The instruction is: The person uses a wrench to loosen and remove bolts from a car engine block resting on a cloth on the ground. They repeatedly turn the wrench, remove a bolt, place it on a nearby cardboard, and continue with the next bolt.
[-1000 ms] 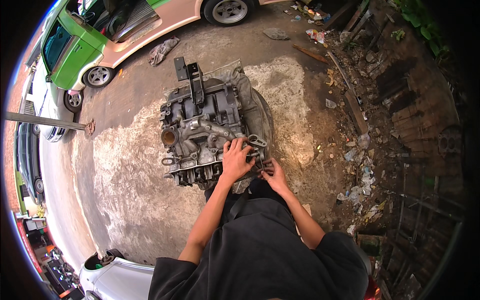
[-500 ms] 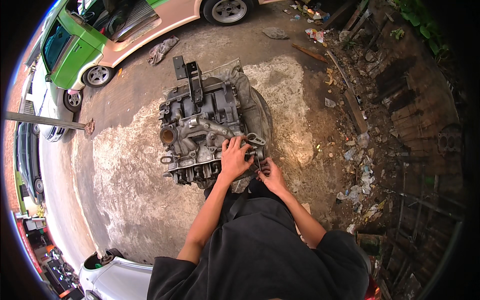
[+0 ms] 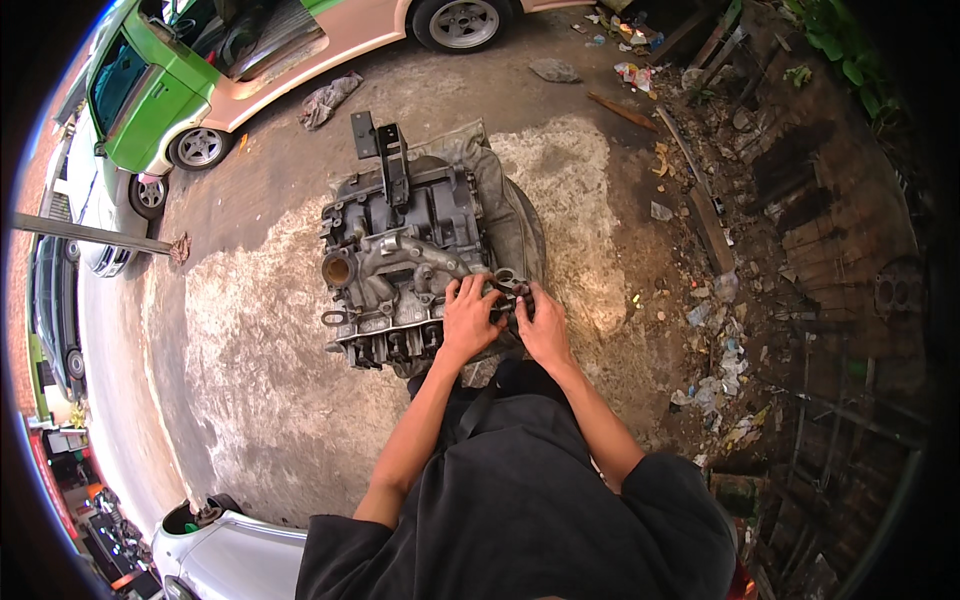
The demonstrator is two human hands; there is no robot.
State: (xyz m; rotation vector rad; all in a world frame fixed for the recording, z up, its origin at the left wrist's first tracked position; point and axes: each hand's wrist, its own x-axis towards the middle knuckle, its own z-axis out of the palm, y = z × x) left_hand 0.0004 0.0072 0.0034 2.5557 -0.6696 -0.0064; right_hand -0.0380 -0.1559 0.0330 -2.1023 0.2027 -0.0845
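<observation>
Green and peach, a van (image 3: 155, 110) stands beyond the work, at the upper left on stained concrete ground (image 3: 250, 330). Next in size comes the grey metal engine (image 3: 447, 208), directly in front of the person, with a drab cloth (image 3: 490, 170) bunched along its far right side. Across its top runs a branching metal manifold (image 3: 412, 255); a black bracket (image 3: 392, 165) juts from the far edge. At the near right corner, the left hand (image 3: 468, 315) rests with fingers half curled on the engine, and the right hand (image 3: 542, 325) is just beside it, thumb and fingers drawn close together. Whether either grips a small part, I cannot tell. Smallest is a metal loop (image 3: 506, 274) by the fingertips.
</observation>
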